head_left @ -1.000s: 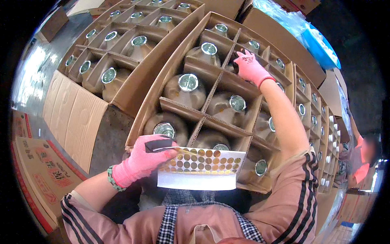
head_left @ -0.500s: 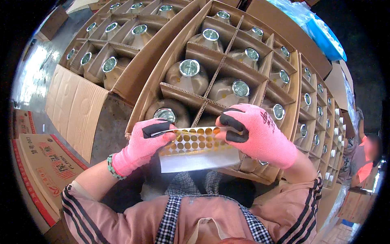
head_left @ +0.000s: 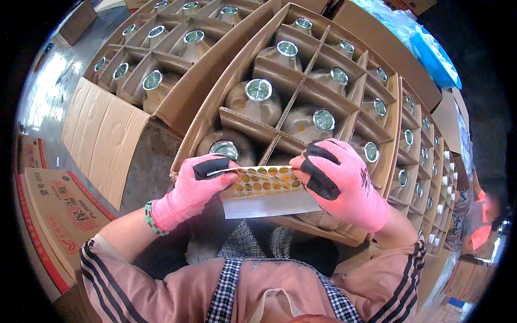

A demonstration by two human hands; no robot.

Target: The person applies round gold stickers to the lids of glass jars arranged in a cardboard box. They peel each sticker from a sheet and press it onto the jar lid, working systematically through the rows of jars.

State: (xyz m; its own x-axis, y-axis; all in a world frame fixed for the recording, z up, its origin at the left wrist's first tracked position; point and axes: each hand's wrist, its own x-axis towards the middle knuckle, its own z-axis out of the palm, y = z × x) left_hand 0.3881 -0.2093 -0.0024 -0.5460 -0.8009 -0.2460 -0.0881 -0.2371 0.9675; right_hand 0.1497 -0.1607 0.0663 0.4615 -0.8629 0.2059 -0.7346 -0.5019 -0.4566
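Observation:
A white sheet with rows of round gold stickers [head_left: 269, 207] is held up in front of me, its lower part plain. My left hand [head_left: 195, 184], in a pink glove with dark fingertips, pinches the sheet's upper left corner. My right hand [head_left: 344, 182], gloved alike, is closed at the upper right edge; whether a loose sticker is between its fingertips cannot be made out. Just beyond the hands stands an open carton [head_left: 196, 126] with cardboard dividers. Round-bodied glass flasks [head_left: 253, 107] with shiny open necks stand upright in its cells.
More divided cartons of flasks stand at the far left [head_left: 161, 102] and along the right [head_left: 409, 156]. Flattened printed cartons [head_left: 64, 226] lie at the lower left. A blue plastic bag [head_left: 433, 59] sits at the back right. Another person [head_left: 479, 215] is at the right edge.
My right hand has turned, and its fingers have come closer together at the sheet's right edge. The sheet sits slightly higher and further right. My left hand keeps its pinch.

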